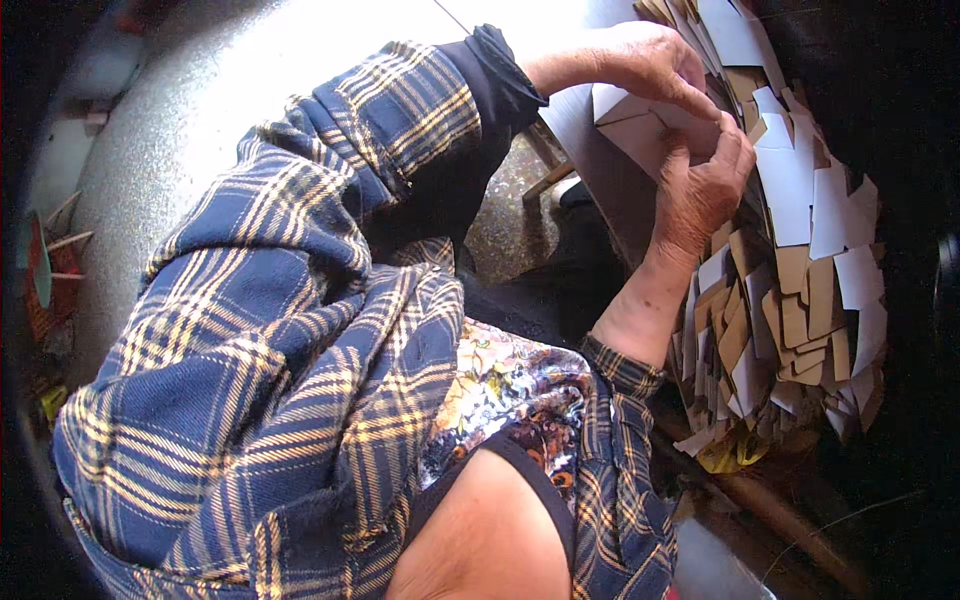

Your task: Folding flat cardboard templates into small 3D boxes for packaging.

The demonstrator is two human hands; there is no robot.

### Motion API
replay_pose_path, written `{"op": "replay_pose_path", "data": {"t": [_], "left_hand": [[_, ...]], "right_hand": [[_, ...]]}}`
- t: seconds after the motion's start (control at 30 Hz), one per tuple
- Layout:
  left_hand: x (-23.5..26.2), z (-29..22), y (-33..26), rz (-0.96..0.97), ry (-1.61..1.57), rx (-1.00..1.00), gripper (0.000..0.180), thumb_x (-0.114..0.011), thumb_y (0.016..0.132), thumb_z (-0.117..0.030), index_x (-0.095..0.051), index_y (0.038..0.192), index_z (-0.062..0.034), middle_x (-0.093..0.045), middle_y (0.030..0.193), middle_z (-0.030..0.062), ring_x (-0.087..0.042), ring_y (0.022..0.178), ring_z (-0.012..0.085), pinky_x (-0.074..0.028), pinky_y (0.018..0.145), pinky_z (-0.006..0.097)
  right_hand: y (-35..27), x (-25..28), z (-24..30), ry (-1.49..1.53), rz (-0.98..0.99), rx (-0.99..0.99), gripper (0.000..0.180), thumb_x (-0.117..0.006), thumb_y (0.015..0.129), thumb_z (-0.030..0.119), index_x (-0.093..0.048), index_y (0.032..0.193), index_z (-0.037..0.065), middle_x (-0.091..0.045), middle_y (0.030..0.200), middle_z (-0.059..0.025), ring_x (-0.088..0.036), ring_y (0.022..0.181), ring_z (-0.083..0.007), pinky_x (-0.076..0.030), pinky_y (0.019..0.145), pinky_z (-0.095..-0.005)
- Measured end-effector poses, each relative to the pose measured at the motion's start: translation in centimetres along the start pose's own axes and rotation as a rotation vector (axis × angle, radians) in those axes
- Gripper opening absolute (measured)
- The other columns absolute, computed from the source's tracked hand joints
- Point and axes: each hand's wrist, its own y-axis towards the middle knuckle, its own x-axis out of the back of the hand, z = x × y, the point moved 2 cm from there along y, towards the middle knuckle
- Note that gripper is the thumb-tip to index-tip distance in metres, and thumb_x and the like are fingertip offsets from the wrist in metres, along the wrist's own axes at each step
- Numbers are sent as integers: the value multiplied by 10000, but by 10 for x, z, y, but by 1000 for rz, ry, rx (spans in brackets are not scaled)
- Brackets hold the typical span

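A small folded cardboard box [638, 133], white to pale grey on its outside with creased flaps, stands tilted on the table. My left hand [645, 65] reaches over it from the far side, fingers curled down and gripping its top right edge. From the near right, my right hand [703, 188] holds the same box, its thumb against the near face and its fingers bent behind the edge. The fingertips of both hands almost meet there. Part of the box's right side is hidden by my fingers.
Flat die-cut cardboard pieces [800, 200], white and brown, lie in a large overlapping heap at the right. The table edge [590, 185] runs beneath the box. A wooden leg [548, 182] stands under it on the speckled floor [190, 110]. Something yellow [730, 452] lies below the heap.
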Motion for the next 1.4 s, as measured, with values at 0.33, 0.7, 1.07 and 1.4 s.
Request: {"op": "replay_pose_path", "data": {"t": [0.33, 0.7, 1.07, 1.4], "left_hand": [[-1, 29, -8, -168, 375, -314, 1019, -788, 567, -633, -421, 1378, -136, -414, 1353, 190, -425, 1262, 345, -412, 1024, 392], [-1, 30, -27, 59, 264, -225, 958, -864, 526, -225, -410, 1366, -151, -424, 1285, 159, -453, 1213, 318, -412, 1037, 374], [-6, 33, -14, -937, 146, -480, 466, -615, 834, -438, -679, 994, -5, -702, 850, 104, -660, 792, 243, -500, 740, 373], [21, 112, 26, -67, -354, 102, 651, -708, 764, -523, -633, 1136, 6, -662, 1050, 135, -618, 1008, 253, -484, 859, 349]], "right_hand": [[-16, -7, -6, 128, -13, -74, 551, -805, 677, 220, -557, 1150, 83, -530, 1168, -157, -545, 1085, -341, -471, 920, -427], [-27, -15, -11, 240, 2, -207, 594, -792, 700, 239, -518, 1192, 53, -547, 1148, -200, -555, 1070, -380, -465, 904, -449], [-36, -23, -25, 665, 16, -416, 370, -653, 863, 242, -540, 1129, 10, -589, 1064, -152, -559, 1032, -248, -431, 922, -377], [-38, -29, -7, 900, 66, -332, 549, -636, 782, 124, -410, 1269, 11, -540, 1093, -139, -543, 1002, -214, -437, 901, -353]]}}
